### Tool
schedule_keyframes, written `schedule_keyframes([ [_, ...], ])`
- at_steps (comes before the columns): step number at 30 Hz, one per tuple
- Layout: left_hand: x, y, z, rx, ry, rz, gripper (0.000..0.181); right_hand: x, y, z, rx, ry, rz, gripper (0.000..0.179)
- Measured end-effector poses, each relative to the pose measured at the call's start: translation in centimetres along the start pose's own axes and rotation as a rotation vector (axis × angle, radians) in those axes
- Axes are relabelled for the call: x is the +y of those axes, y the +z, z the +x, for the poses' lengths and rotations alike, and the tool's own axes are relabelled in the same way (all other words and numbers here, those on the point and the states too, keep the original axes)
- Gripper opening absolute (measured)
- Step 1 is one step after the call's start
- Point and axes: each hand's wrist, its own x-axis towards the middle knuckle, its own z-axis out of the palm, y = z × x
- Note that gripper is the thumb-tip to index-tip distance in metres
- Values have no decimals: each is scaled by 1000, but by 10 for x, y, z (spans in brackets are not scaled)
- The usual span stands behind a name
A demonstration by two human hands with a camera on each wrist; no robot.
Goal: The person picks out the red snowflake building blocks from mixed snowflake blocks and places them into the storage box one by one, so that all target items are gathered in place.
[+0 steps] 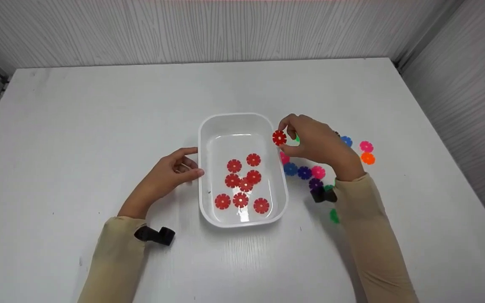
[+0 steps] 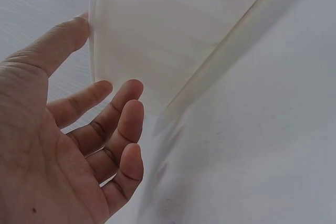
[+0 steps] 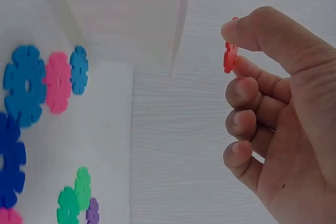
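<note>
A white plastic tub [image 1: 242, 224] stands mid-table with several red flower-shaped plastic discs [image 1: 240, 200] lying flat inside, a few overlapping. At the tub's left side, my left hand [image 1: 167, 174] holds the rim, thumb over its edge and index finger against the outer wall [image 2: 157, 35]; the other fingers are loosely bent. Above the right rim, my right hand [image 1: 316, 136] pinches one red flower-shaped disc [image 1: 279, 138] between thumb and index finger. The right wrist view shows that red disc [image 3: 230, 53] edge-on, its remaining fingers curled below.
Right of the tub, partly under the right arm, lie several loose discs: pink [image 1: 318, 172], dark blue [image 1: 305, 172], purple [image 1: 315, 184], orange [image 1: 368, 158] and green [image 1: 334, 216]. A grey wood-grain panel [image 1: 209, 31] rises behind the table.
</note>
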Motion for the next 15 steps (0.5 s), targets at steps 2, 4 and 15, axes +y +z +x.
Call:
schedule_keyframes([
  [2, 1, 0, 0, 1, 2, 1, 64, -7, 3, 2, -3, -19, 4, 45],
  [4, 1, -1, 0, 1, 4, 1, 64, -15, 8, 3, -19, -36, 23, 45],
  [15, -1, 0, -1, -2, 4, -8, 63, -54, 37, 14, -73, -202, -38, 46],
])
